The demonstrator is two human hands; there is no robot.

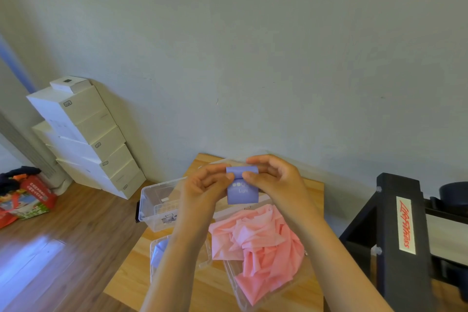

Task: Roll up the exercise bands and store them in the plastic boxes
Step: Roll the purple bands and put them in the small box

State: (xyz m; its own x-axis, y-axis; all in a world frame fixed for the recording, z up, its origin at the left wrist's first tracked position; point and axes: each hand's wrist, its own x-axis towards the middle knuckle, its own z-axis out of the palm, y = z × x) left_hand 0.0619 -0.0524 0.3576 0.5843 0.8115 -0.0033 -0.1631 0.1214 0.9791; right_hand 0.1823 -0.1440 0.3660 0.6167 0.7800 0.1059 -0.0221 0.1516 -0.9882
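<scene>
Purple band point(242, 191) is held up over the wooden table point(131, 268), its top rolled. The left hand point(202, 185) and right hand point(272, 180) both pinch the roll. A pink band point(258, 248) sits bunched in a clear box point(236, 286). Another clear box point(158, 205) is near.

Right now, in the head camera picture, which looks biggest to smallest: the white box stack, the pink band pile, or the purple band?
Largest, too close to rank: white box stack and pink band pile; the stack also stands farther away.
Smallest: purple band.
</scene>
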